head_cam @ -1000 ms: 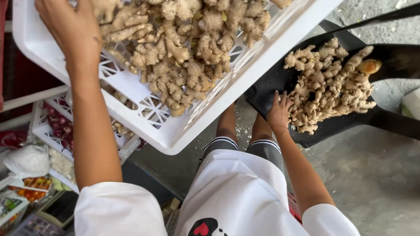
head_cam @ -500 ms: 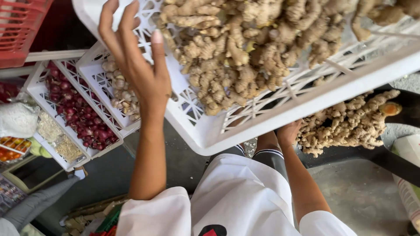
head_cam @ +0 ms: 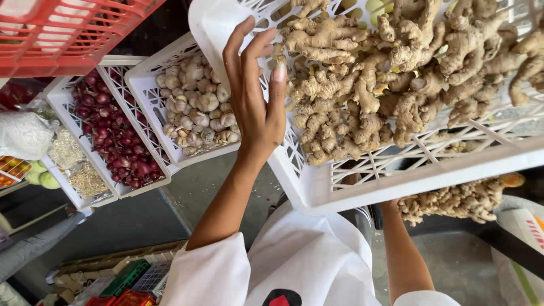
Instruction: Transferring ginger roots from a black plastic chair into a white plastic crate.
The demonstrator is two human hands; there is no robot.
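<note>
At the far left a red crate juts over the top edge, and below it 2 white lattice crates sit wall to wall — 1 of red shallots, 1 of garlic. Between the garlic crate's lower rim and the person's white shirt lies a patch of open grey floor.

The left hand lies flat against the left wall of the big white crate, fingers spread and straight, thumb over the rim beside the ginger — pressing, not clasping. That crate is tilted, its near corner hanging just above the shirt.

Further right, the right forearm rises under the crate's bottom edge; the right hand is hidden, so its grip cannot be told. More ginger rests below on a dark tray, close under the rim.
</note>
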